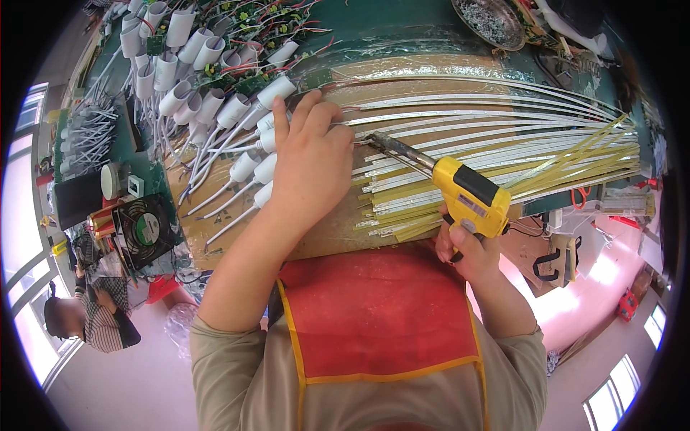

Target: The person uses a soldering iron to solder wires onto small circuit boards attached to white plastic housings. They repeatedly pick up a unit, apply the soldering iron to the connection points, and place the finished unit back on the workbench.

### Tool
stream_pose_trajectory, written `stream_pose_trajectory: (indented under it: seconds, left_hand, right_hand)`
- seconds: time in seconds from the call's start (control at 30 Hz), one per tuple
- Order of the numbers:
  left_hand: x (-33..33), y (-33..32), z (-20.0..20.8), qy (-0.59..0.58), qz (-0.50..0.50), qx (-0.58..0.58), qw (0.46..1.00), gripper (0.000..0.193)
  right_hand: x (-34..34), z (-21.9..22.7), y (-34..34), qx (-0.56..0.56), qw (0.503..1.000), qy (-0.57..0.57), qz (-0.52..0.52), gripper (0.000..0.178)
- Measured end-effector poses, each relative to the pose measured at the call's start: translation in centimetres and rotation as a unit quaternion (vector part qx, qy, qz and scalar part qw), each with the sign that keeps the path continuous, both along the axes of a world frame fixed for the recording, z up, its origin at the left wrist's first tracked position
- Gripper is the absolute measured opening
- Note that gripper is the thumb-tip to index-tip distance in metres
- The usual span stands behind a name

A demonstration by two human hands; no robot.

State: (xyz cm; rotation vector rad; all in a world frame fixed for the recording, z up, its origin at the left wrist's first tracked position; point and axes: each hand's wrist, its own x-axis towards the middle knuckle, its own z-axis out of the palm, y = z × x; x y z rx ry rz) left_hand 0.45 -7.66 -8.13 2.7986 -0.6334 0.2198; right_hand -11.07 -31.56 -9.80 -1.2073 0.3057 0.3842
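Observation:
My right hand (471, 248) is closed round the grip of a yellow and black soldering gun (471, 197). Its long metal nose points left, and the tip comes close to the fingers of my left hand (313, 161). That hand lies over the left ends of the white LED strips (460, 133), fingers bent; what they pinch is hidden under them. White plastic tubes (244, 167) with white cables lie just left of my left hand. A small green circuit board (314, 77) sits beyond its fingertips.
A heap of white tubes with circuit boards (208, 54) and wires fills the far left. A metal dish (492, 21) of grey bits stands far right. A black fan (144, 231) is left of the brown board (316, 241). Another person (100, 316) is at lower left.

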Motion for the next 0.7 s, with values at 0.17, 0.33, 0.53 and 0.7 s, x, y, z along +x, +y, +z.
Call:
stream_pose_trajectory:
  seconds: [0.17, 0.33, 0.53, 0.7]
  left_hand:
    - [-0.03, -0.1, 0.16, 0.007, 0.0, -0.003, 1.0, 0.005]
    - [0.03, -0.01, 0.25, 0.029, 0.006, -0.038, 0.999, 0.004]
    - [0.02, 0.01, 0.32, 0.033, 0.005, -0.036, 0.999, 0.004]
    - [0.06, 0.01, 0.36, 0.036, 0.004, -0.033, 0.999, 0.004]
  right_hand:
    - [0.0, 0.02, -0.01, 0.002, 1.0, 0.002, -0.002, 0.041]
    - [0.03, -0.06, -0.22, 0.001, 1.0, -0.008, 0.013, 0.044]
    - [-0.12, -0.27, -0.35, 0.031, 0.999, -0.02, 0.013, 0.055]
    - [-0.24, -0.05, -0.5, 0.024, 1.0, -0.01, 0.011, 0.052]
